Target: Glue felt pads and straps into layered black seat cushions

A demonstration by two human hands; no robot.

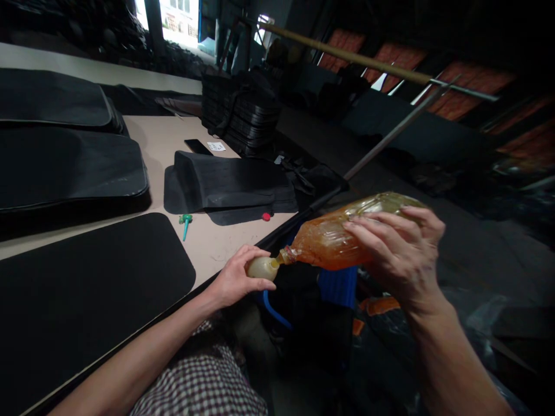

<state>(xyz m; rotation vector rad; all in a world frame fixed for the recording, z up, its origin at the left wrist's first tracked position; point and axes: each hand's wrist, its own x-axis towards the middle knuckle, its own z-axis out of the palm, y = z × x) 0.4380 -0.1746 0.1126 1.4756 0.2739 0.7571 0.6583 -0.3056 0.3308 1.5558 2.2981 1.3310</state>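
Observation:
My right hand (394,248) is wrapped round a big clear plastic bottle (333,237) of amber-orange liquid, tipped so its neck points down to the left. My left hand (243,274) grips a small whitish squeeze bottle (261,269) just past the table edge. The big bottle's mouth meets the opening of the small one, with yellowish liquid at the join. On the table, beyond my left hand, lie a green nozzle cap (185,224) and a red bottle cap (266,216).
Stacks of black sheets (65,167) cover the table's left side. More black pieces (234,185) lie mid-table, with a black phone (198,147) and a white card (216,146) behind. A strapped black stack (240,110) stands at the far end. A pole (390,133) rises at right.

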